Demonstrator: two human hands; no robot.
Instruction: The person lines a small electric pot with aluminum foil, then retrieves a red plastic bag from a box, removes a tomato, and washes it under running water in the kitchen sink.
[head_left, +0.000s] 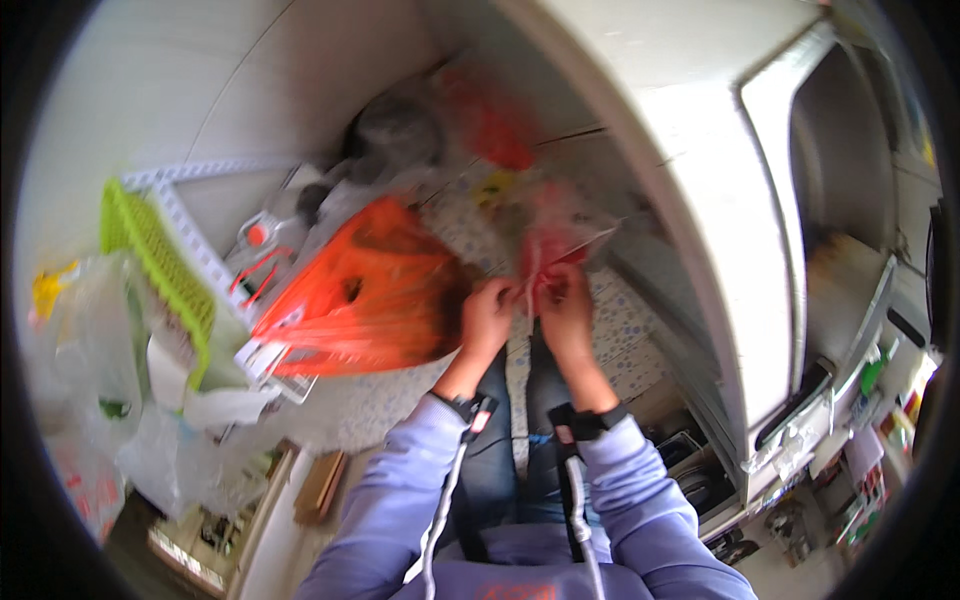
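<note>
Low in front of my legs, my left hand (486, 315) and my right hand (568, 311) are close together, with fingers bent at a thin plastic bag (551, 240). The bag looks partly clear and partly red or pink. Motion blur hides its contents and the exact grip of each hand. A pale strip of plastic or cord hangs between the hands. Just left of my left hand, a large orange plastic bag (375, 300) bulges with dark contents showing through. Both wrists wear black straps with cords running up the sleeves.
A white slotted metal rack (191, 244) and a green plastic basket (161, 262) stand at left, near translucent plastic bags (105, 337). More bags, one red (495, 127), lie in the far corner. A white cabinet side (690, 187) rises close on the right, beside a sink (844, 150).
</note>
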